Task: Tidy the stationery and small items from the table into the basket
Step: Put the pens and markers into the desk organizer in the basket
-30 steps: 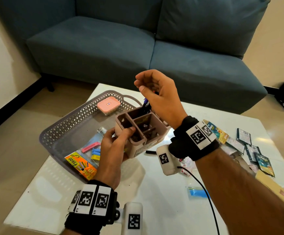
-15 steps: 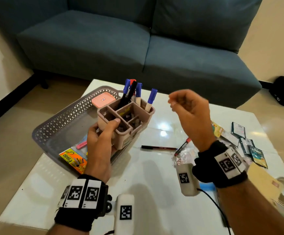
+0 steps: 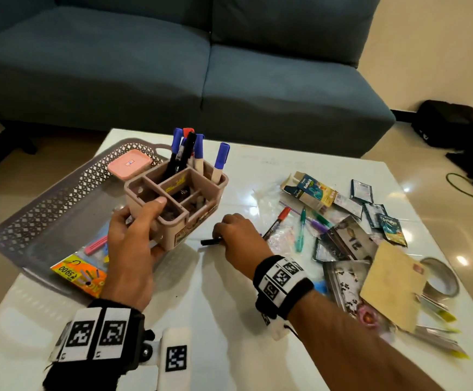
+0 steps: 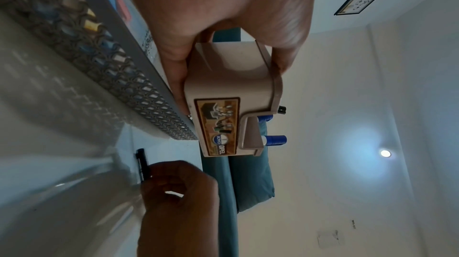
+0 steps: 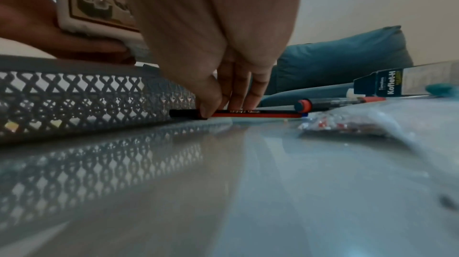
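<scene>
My left hand [image 3: 145,221] grips a beige pen organiser [image 3: 178,193] by its near corner, thumb over the rim, and holds it above the right edge of the grey lattice basket [image 3: 46,210]. Several blue, black and red markers stand in its back compartment. On the white table beside the basket, my right hand [image 3: 221,235] pinches a black and red pen [image 3: 209,242] that lies flat. The right wrist view shows thumb and fingers closed on that pen [image 5: 261,114] against the table. In the left wrist view the organiser [image 4: 223,84] sits in my fingers, with the pen [image 4: 143,165] below.
The basket holds a pink box [image 3: 129,165] and an orange packet [image 3: 80,275]. Right of my hand lie a red marker [image 3: 277,221], a green pen [image 3: 300,232], a Koflet carton [image 3: 311,190], sachets [image 3: 382,213], a brown envelope [image 3: 393,286] and a tape roll [image 3: 441,277]. A blue sofa [image 3: 173,66] stands behind.
My right hand has come away from the organiser, dropped to the table and closed on the black and red pen. The organiser has stayed in my left hand.
</scene>
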